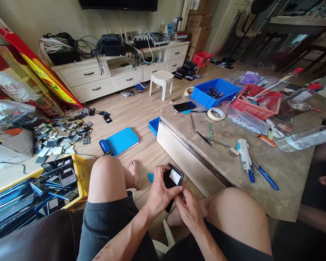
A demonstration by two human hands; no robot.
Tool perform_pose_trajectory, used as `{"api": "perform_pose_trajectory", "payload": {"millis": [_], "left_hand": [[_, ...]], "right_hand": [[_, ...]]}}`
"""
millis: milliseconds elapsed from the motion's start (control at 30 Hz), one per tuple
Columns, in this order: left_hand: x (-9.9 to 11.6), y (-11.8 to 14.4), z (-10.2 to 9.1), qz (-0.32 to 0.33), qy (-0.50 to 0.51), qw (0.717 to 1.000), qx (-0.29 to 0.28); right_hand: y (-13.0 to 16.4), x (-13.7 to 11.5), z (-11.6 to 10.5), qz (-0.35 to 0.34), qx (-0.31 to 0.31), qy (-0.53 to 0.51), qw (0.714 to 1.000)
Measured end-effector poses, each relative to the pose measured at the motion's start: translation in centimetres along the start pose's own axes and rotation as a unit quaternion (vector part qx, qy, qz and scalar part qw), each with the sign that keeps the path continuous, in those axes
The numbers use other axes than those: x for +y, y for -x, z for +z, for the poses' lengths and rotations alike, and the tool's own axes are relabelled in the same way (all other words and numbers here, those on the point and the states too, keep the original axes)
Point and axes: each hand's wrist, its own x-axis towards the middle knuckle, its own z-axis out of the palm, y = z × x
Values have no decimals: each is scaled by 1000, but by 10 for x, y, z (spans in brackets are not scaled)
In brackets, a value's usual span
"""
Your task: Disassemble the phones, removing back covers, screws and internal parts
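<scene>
Home living room: TV cabinet (119, 74), phone-repair clutter.

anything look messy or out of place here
Yes: a heap of phone parts lies scattered on the floor left of the knees, and a blue tray sits on the floor against the table. Both hands grip a phone.

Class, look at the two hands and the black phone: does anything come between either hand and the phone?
Nothing visible does. The left hand grips the black phone directly, and the right hand touches its lower end.
</scene>
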Motion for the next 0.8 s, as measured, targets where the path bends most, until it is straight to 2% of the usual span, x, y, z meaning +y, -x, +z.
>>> {"api": "perform_pose_trajectory", "payload": {"millis": [267, 800], "left_hand": [[-2, 0, -1, -15, 17, 1000, -9], [-4, 1, -1, -9, 1, 1000, -27]], "right_hand": [[-1, 2, 1, 3, 2, 5, 1000], [-1, -14, -6, 18, -15, 12, 1000]]}}
